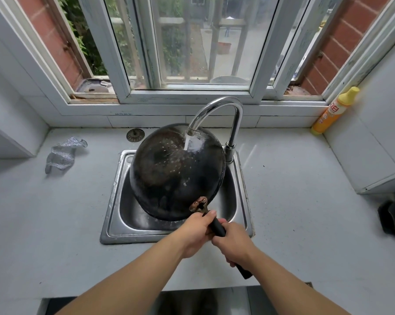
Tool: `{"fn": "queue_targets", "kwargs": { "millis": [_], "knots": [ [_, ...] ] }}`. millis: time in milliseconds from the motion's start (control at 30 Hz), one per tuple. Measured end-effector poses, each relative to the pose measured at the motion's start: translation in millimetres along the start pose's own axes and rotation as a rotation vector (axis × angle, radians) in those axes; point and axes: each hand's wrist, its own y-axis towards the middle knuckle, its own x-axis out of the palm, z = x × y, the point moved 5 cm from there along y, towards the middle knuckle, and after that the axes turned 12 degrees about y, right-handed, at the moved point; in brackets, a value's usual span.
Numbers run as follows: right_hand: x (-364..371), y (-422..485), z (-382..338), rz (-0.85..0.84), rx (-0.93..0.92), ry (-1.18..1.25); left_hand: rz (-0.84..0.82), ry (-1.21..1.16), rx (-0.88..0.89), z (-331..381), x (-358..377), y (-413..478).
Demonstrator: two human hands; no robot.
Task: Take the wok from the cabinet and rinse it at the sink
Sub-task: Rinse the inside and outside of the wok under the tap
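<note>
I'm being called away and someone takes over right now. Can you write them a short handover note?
Left hand grips the handle near the bowl; right hand grips it farther back.
Wok is held bottom up over the sink, with water from the tap running on its back.
Done: wok fetched, outside getting rinsed.
Left: the inside, if not yet rinsed; shut the tap.

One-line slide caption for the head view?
Left hand and right hand grip the handle of the black wok, held bottom-up over the steel sink as the faucet streams water onto it.
</note>
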Motion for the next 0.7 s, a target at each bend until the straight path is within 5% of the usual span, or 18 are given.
{"fn": "queue_targets", "kwargs": {
  "millis": [700],
  "knots": [
    [3, -23, 16, 0.005, 0.012, 0.014, -0.041, 0.013, -0.018, -25, 11, -7]
  ]
}}
